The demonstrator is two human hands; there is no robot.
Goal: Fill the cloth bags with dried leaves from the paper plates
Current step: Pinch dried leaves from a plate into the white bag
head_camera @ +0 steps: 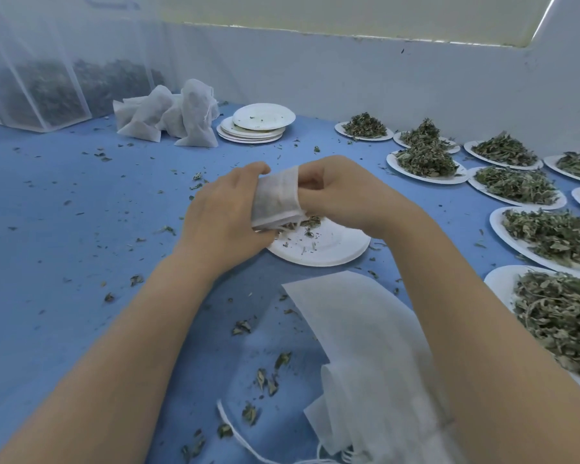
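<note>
A small white cloth bag (277, 197) hangs between both hands above a nearly bare paper plate (329, 249). My left hand (221, 212) grips the bag's left side. My right hand (342, 192) holds its right edge, fingers curled at the opening. A few dried leaves (307, 224) show at the bag's lower end, just over the plate. Several paper plates heaped with dried leaves (426, 159) line the right side of the blue table.
Flat unfilled cloth bags (359, 329) with drawstrings lie at the near edge under my right forearm. Filled bags (178, 115) are piled at the back left beside a stack of used plates (258, 125). Mesh containers of leaves (54, 92) stand far left. Loose leaf bits litter the table.
</note>
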